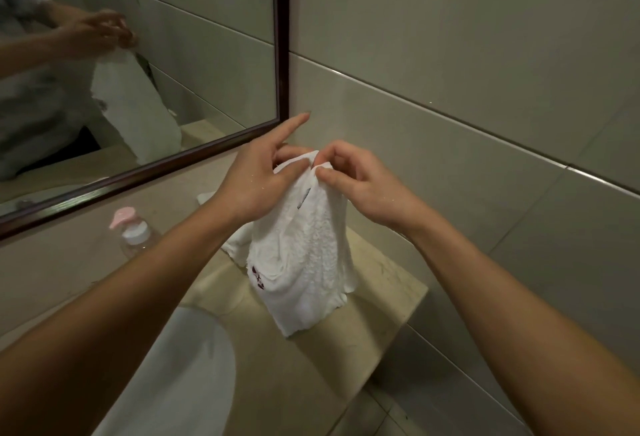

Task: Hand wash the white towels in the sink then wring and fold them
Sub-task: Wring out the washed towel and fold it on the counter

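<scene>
A white towel (304,262) with a small dark red mark near its lower left edge hangs in the air above the countertop. My left hand (256,179) pinches its top edge with thumb and fingers, the index finger sticking out straight. My right hand (360,182) pinches the same top edge right beside the left. Another white towel (235,245) lies on the counter behind the hanging one, mostly hidden. The white sink (194,366) is at the lower left.
A clear bottle with a pink pump top (133,231) stands on the beige counter (374,324) left of the towels. A dark-framed mirror (282,54) hangs on the tiled wall. The counter ends at the right, with tiled floor below.
</scene>
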Motion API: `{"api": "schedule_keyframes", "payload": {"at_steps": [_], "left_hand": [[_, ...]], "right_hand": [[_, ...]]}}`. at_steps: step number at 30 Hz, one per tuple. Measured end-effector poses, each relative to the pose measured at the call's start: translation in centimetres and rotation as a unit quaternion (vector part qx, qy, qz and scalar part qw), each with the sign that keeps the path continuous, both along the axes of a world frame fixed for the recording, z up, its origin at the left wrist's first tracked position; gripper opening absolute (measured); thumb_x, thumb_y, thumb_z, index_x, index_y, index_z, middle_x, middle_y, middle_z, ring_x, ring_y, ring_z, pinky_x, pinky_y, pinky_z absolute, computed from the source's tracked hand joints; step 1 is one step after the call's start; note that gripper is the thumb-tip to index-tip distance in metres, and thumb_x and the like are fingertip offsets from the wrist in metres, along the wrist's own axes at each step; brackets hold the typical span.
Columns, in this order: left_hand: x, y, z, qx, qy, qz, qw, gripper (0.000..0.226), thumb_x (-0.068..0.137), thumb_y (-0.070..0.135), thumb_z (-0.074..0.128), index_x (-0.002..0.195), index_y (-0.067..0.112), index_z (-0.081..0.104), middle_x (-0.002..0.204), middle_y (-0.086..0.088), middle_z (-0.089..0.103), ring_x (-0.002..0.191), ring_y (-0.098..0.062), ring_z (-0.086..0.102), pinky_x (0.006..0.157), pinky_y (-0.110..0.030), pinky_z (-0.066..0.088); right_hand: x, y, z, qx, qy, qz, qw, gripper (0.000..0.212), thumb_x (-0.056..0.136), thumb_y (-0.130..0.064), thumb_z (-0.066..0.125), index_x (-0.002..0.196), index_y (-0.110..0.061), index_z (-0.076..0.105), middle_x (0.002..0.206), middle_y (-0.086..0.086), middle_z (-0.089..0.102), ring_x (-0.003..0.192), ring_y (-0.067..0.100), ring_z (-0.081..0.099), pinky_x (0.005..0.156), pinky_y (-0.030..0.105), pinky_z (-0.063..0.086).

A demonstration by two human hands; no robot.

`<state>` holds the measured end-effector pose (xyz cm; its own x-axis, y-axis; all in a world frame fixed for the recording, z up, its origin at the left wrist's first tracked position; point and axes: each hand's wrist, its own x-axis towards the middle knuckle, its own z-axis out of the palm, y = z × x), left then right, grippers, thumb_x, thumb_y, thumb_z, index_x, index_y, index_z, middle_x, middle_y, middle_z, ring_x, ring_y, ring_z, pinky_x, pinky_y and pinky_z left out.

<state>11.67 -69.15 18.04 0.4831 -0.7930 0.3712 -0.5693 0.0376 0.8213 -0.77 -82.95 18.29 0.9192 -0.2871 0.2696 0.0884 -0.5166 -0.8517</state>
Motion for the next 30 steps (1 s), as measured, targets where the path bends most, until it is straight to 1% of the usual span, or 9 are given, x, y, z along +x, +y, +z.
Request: {"api": "schedule_keyframes", "payload": {"at_steps": [3, 6, 10, 13, 17, 19, 21, 26, 30], "left_hand": [[0.1, -0.6, -0.1, -0.013, -0.057, 0.021, 0.998, 0.064, 0.097, 0.019, 0.06, 0.153, 0.028, 0.03, 0.115, 0.016, 0.071, 0.103, 0.008, 0.062, 0.101, -0.025, 0.047], [0.1, -1.1, -0.6, -0.016, -0.087, 0.072, 0.993, 0.064, 0.094, 0.024, 0.064, 0.151, 0.029, 0.035, 0.123, 0.016, 0.064, 0.078, 0.005, 0.06, 0.075, -0.008, 0.043], [0.5, 0.4, -4.4, -0.013, -0.141, 0.052, 0.989, 0.048, 0.092, 0.026, 0.064, 0.139, 0.029, 0.053, 0.108, 0.018, 0.065, 0.089, 0.003, 0.06, 0.073, -0.009, 0.045], [0.8, 1.5, -7.1, 0.0, -0.154, 0.059, 0.986, 0.041, 0.089, 0.04, 0.061, 0.127, 0.024, 0.063, 0.105, 0.01, 0.068, 0.084, 0.001, 0.058, 0.067, -0.01, 0.044], [1.6, 2.6, -9.2, 0.097, -0.231, 0.057, 0.966, 0.047, 0.086, 0.049, 0.066, 0.125, 0.023, 0.058, 0.105, 0.007, 0.064, 0.082, -0.009, 0.055, 0.069, -0.029, 0.054], [1.6, 3.2, -9.8, 0.12, -0.183, 0.088, 0.972, 0.033, 0.086, 0.046, 0.067, 0.111, 0.025, 0.064, 0.093, 0.009, 0.064, 0.074, -0.01, 0.057, 0.067, -0.037, 0.055], [1.5, 3.1, -9.7, 0.14, -0.123, 0.111, 0.976, 0.023, 0.087, 0.04, 0.068, 0.104, 0.024, 0.066, 0.088, 0.007, 0.065, 0.073, -0.011, 0.059, 0.069, -0.04, 0.055], [1.4, 3.3, -8.7, 0.298, -0.148, 0.04, 0.942, 0.027, 0.092, 0.038, 0.063, 0.11, 0.018, 0.067, 0.094, 0.002, 0.068, 0.074, -0.011, 0.061, 0.075, -0.034, 0.055], [2.9, 4.5, -7.3, 0.343, -0.091, -0.004, 0.935, 0.018, 0.095, 0.024, 0.061, 0.085, 0.013, 0.071, 0.081, 0.0, 0.073, 0.069, -0.013, 0.07, 0.075, -0.042, 0.059]], "right_hand": [[0.4, 0.1, 0.0, -0.09, -0.012, -0.054, 0.994, 0.009, 0.092, -0.026, 0.055, 0.094, -0.02, 0.062, 0.086, 0.011, 0.064, 0.083, 0.025, 0.06, 0.083, 0.049, 0.05], [0.4, 0.1, 0.0, -0.143, -0.029, -0.094, 0.985, 0.011, 0.098, -0.018, 0.055, 0.102, -0.013, 0.065, 0.091, -0.003, 0.066, 0.09, 0.018, 0.063, 0.086, 0.046, 0.05], [-0.2, 0.3, -0.1, -0.151, -0.048, -0.106, 0.982, 0.013, 0.099, -0.017, 0.053, 0.105, -0.013, 0.064, 0.092, -0.009, 0.062, 0.09, 0.016, 0.061, 0.083, 0.043, 0.05], [-0.5, 0.4, -0.2, -0.17, -0.031, -0.08, 0.982, 0.013, 0.101, -0.016, 0.052, 0.107, -0.011, 0.063, 0.094, -0.005, 0.062, 0.09, 0.015, 0.06, 0.082, 0.04, 0.049], [-0.7, -0.1, -0.3, -0.104, -0.05, -0.082, 0.99, 0.008, 0.096, -0.025, 0.052, 0.096, -0.028, 0.059, 0.089, -0.009, 0.063, 0.086, 0.009, 0.061, 0.08, 0.034, 0.05], [-1.0, -0.6, 0.0, -0.086, -0.055, -0.076, 0.992, 0.009, 0.095, -0.027, 0.052, 0.093, -0.034, 0.057, 0.088, -0.014, 0.062, 0.085, 0.006, 0.06, 0.08, 0.03, 0.048], [-1.1, -0.8, 0.2, -0.113, -0.043, -0.061, 0.991, 0.008, 0.096, -0.028, 0.051, 0.096, -0.032, 0.057, 0.091, -0.009, 0.063, 0.089, 0.011, 0.062, 0.083, 0.034, 0.05], [-1.9, -2.2, -0.3, -0.169, -0.015, -0.073, 0.983, 0.013, 0.097, -0.03, 0.052, 0.105, -0.025, 0.061, 0.094, -0.008, 0.064, 0.091, 0.013, 0.064, 0.087, 0.042, 0.053], [-3.0, -3.3, -1.1, -0.166, -0.019, -0.066, 0.984, 0.04, 0.097, -0.025, 0.054, 0.137, -0.024, 0.051, 0.088, -0.009, 0.055, 0.084, 0.012, 0.057, 0.079, 0.031, 0.052]]}}
